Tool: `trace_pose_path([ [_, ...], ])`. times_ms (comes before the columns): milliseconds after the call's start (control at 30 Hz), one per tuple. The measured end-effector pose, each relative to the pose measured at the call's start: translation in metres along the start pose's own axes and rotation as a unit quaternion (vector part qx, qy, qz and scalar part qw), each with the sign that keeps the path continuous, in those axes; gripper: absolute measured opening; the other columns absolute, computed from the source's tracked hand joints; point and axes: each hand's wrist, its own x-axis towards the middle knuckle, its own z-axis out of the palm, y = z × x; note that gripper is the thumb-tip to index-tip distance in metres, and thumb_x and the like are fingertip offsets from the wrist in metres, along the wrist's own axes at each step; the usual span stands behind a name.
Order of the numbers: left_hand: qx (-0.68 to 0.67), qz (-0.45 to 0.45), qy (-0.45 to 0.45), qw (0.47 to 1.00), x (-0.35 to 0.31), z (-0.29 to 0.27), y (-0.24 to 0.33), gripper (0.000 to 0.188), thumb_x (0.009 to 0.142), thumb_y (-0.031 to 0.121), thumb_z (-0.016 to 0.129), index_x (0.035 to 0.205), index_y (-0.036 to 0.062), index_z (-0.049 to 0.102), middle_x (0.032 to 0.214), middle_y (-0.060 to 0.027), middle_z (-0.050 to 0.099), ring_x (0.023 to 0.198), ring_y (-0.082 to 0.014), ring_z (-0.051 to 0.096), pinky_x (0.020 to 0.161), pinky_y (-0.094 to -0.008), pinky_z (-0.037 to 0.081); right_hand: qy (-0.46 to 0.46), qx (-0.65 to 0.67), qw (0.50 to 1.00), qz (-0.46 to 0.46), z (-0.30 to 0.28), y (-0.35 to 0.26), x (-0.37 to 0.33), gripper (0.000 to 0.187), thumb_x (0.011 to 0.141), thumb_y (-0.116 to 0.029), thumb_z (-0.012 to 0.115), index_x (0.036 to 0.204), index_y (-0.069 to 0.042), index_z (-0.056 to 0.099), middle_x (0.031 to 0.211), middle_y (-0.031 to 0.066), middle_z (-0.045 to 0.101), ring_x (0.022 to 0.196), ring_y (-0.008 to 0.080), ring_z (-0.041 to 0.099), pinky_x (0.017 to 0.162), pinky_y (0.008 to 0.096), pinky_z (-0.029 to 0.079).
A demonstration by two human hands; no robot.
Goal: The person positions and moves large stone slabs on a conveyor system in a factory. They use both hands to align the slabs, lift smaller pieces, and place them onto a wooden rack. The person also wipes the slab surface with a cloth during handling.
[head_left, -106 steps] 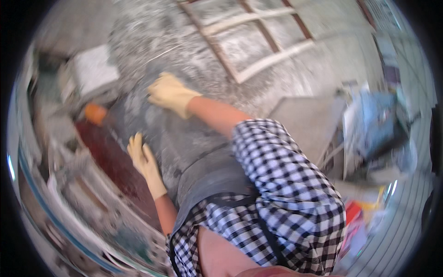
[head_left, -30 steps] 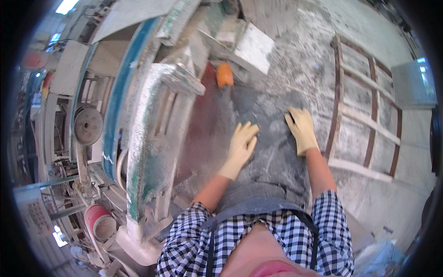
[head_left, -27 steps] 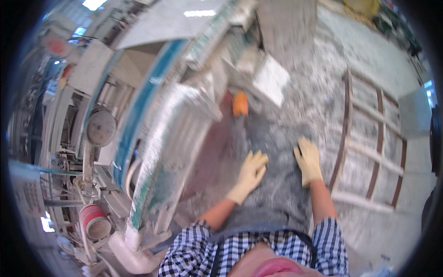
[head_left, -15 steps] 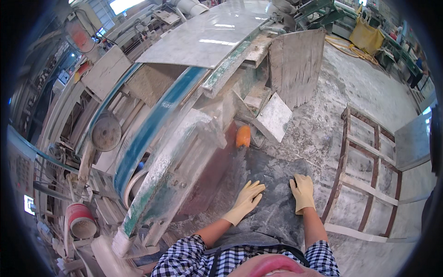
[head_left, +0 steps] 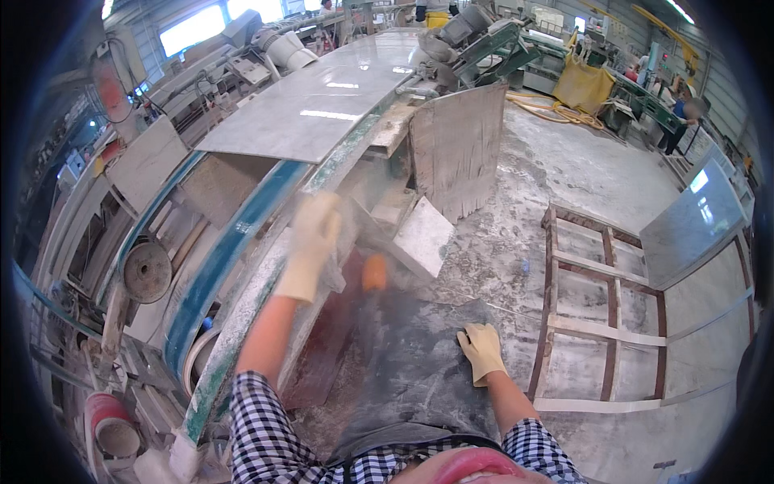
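Apron (head_left: 419,347) lies under the right hand (head_left: 481,351), a rail (head_left: 212,395) near the blurred left hand (head_left: 310,242); either's grip I cannot tell.

Worn on the left of the person's head, the fisheye camera looks down and forward from close above the dark apron (head_left: 427,363), reaching the blue-banded machine (head_left: 230,246) left of the apron and the floor (head_left: 548,173) beyond it.

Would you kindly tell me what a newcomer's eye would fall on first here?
Probably the glossy pale slab at upper left, wide and catching the light. Then the yellow-gloved left hand, blurred near the blue strip, and the yellow-gloved right hand at the edge of the dark apron. At right, the brown-and-white grid frame stands out too.
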Motion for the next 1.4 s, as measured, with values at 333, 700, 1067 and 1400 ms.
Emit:
trace_pose_path([
  [333, 0.432, -0.255, -0.075, 0.862, -0.016, -0.013, -0.106, 0.047, 0.103, 0.034, 0.049, 0.139, 0.0058, 0.062, 0.136, -0.0178, 0.066, 0.124, -0.0318, 0.063, 0.111, -0.0461, 0.043, -0.014, -0.008, 0.999, -0.039, -0.007, -0.003, 0.001, 0.029, 0.098, -0.031, 0.057, 0.095, -0.006, 0.071, 0.096, 0.0138, 0.074, 0.099, 0.0324, 0.068, 0.095, 0.048, 0.046],
  [700, 0.309, -0.307, -0.25, 0.865, 0.011, -0.052, -0.107, 0.046, 0.103, 0.042, 0.048, 0.133, 0.012, 0.066, 0.139, -0.0175, 0.063, 0.121, -0.035, 0.065, 0.095, -0.0488, 0.055, -0.128, 0.03, 0.991, -0.013, 0.001, 0.014, 0.015, 0.029, 0.101, -0.032, 0.053, 0.107, -0.007, 0.068, 0.095, 0.0213, 0.071, 0.099, 0.043, 0.066, 0.086, 0.0509, 0.051],
  [1067, 0.351, -0.386, -0.125, 0.844, -0.01, -0.039, -0.148, 0.056, 0.1, 0.041, 0.047, 0.149, 0.0141, 0.054, 0.154, -0.0106, 0.053, 0.146, -0.0277, 0.044, 0.124, -0.0518, 0.025, -0.225, -0.081, 0.97, 0.041, 0.0, 0.011, 0.035, 0.068, 0.076, -0.01, 0.078, 0.139, -0.013, 0.054, 0.117, 0.0125, 0.067, 0.111, 0.0362, 0.066, 0.093, 0.0425, 0.055],
  [1400, 0.359, -0.336, -0.106, 0.864, -0.012, -0.036, -0.148, 0.05, 0.1, 0.035, 0.051, 0.142, 0.01, 0.06, 0.144, -0.0105, 0.062, 0.14, -0.0266, 0.051, 0.124, -0.0501, 0.026, -0.164, -0.012, 0.975, 0.151, 0.004, 0.004, 0.032, 0.052, 0.104, -0.048, 0.043, 0.102, -0.006, 0.074, 0.106, 0.0217, 0.072, 0.105, 0.0441, 0.065, 0.092, 0.052, 0.051],
])
